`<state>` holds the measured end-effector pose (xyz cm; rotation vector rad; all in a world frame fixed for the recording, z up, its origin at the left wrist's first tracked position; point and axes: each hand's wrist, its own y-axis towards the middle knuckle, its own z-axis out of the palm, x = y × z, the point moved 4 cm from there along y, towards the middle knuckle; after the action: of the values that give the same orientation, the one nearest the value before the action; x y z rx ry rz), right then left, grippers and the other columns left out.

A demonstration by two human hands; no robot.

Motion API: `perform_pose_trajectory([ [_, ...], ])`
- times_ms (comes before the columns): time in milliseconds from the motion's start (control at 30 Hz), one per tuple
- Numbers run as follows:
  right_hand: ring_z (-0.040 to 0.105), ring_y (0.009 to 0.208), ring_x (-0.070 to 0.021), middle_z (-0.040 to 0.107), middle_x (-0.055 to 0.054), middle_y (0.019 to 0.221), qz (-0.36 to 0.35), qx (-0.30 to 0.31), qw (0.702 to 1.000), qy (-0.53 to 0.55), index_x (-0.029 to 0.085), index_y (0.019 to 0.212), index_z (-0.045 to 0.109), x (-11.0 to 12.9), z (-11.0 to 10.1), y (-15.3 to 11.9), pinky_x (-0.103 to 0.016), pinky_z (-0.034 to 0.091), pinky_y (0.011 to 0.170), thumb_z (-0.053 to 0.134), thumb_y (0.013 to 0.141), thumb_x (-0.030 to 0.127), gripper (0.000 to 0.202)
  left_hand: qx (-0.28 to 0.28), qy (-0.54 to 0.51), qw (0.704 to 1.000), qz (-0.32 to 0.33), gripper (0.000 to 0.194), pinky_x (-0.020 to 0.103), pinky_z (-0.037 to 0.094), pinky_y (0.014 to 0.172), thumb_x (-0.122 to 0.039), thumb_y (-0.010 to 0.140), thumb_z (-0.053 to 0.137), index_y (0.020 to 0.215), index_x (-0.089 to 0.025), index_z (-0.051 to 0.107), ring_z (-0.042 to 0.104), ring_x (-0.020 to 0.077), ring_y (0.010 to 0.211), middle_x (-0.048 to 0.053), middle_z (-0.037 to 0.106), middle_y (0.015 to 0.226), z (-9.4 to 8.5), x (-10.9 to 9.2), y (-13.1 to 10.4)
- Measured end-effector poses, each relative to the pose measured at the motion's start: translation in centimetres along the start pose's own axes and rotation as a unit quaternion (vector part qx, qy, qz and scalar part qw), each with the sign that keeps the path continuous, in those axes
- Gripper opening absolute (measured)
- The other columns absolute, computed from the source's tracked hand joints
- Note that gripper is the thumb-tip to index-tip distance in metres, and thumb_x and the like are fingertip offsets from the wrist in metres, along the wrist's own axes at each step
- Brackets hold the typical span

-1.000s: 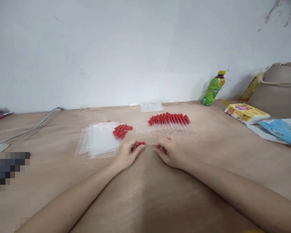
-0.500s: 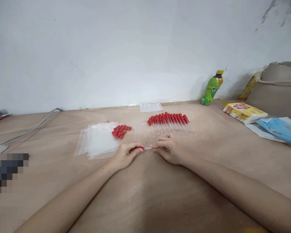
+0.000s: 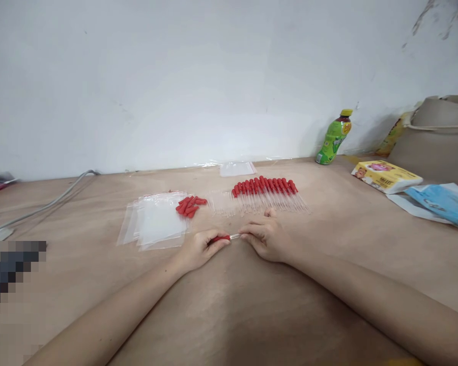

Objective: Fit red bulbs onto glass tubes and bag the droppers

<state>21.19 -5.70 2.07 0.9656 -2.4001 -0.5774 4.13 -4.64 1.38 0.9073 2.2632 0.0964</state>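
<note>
Between thumb and fingers my left hand (image 3: 205, 248) pinches a red rubber bulb (image 3: 222, 238). A thin clear tube (image 3: 234, 236) meets the bulb's open end, and my right hand (image 3: 266, 238) is closed on the tube's other side. Behind my hands lie several loose clear tubes (image 3: 219, 202). To their right is a row of tubes with red bulbs (image 3: 265, 187) on their far ends. A small heap of loose red bulbs (image 3: 190, 206) rests at the right edge of the clear plastic bags (image 3: 158, 221).
Another small bag (image 3: 237, 169) lies by the wall. A green bottle (image 3: 334, 138), a yellow tissue pack (image 3: 385, 174), a blue packet (image 3: 445, 203) and a beige bag (image 3: 435, 140) are at the right. A grey cable (image 3: 63, 194) crosses the left side.
More of the red bulb shows beyond my left fingertips, and less bare tube shows between my hands. Both hands sit slightly lower in view.
</note>
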Motion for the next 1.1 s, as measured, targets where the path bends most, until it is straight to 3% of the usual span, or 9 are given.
perform_pose_trajectory([
  [267, 0.045, 0.058, -0.0089, 0.061, 0.001, 0.065, 0.022, 0.006, 1.0, 0.003, 0.017, 0.073, 0.061, 0.1, 1.0, 0.0, -0.03, 0.018, 0.069, 0.04, 0.086, 0.025, 0.026, -0.006, 0.017, 1.0, 0.013, 0.016, 0.021, 0.046, 0.064, -0.026, 0.084, 0.049, 0.089, -0.018, 0.061, 0.059, 0.0113, 0.07, 0.001, 0.065, 0.081, -0.1, -0.1, -0.2],
  [567, 0.038, 0.053, -0.0081, 0.06, 0.001, 0.062, 0.039, 0.073, 0.996, -0.017, 0.016, 0.068, 0.057, 0.5, 1.7, 0.7, -0.03, 0.018, 0.069, 0.036, 0.088, 0.024, 0.031, -0.002, 0.024, 0.999, 0.026, 0.016, 0.022, 0.045, 0.066, -0.026, 0.084, 0.049, 0.09, -0.017, 0.06, 0.058, 0.0119, 0.073, 0.002, 0.064, 0.083, -0.1, 0.0, -0.1],
  [900, 0.049, 0.058, -0.0089, 0.062, 0.003, 0.065, 0.088, 0.119, 0.988, 0.041, 0.018, 0.068, 0.056, 0.2, 2.6, 1.7, -0.031, 0.022, 0.076, 0.033, 0.09, 0.026, 0.033, -0.02, 0.031, 0.998, 0.043, 0.016, 0.023, 0.046, 0.067, -0.026, 0.084, 0.049, 0.091, -0.017, 0.061, 0.059, 0.013, 0.075, 0.003, 0.065, 0.084, -0.5, 0.7, 0.0],
  [1100, 0.054, 0.074, -0.0139, 0.064, -0.003, 0.078, 0.055, 0.135, 0.989, 0.021, 0.018, 0.079, 0.058, 1.0, 1.1, 2.4, -0.031, 0.029, 0.075, 0.038, 0.087, 0.022, 0.022, -0.086, 0.035, 0.995, 0.036, 0.019, 0.025, 0.046, 0.066, -0.029, 0.081, 0.054, 0.095, -0.018, 0.061, 0.058, 0.014, 0.073, 0.004, 0.064, 0.083, -1.3, 1.2, 0.0],
])
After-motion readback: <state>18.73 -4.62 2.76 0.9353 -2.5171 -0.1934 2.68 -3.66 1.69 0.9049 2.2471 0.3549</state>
